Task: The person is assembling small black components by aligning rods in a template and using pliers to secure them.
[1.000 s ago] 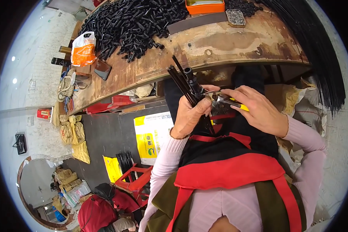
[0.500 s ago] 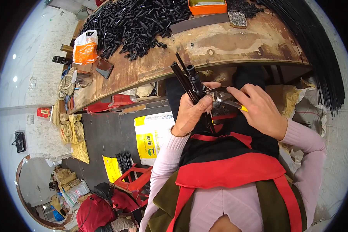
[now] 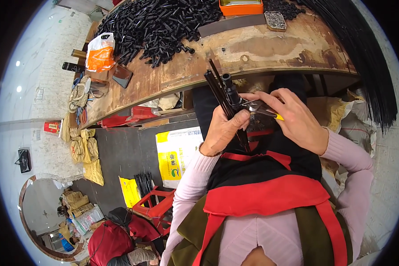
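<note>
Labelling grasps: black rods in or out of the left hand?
In. The left hand grips the black rods, their ends sticking out above and below it.

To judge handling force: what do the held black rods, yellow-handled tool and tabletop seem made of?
Black rods: plastic or coated metal, I can't tell; dark, faintly glossy. Yellow-handled tool: metal head, judging by its silvery shine; yellow, evenly coloured part probably plastic. Tabletop: wood, finish worn, by its blotchy stains and grain.
</note>
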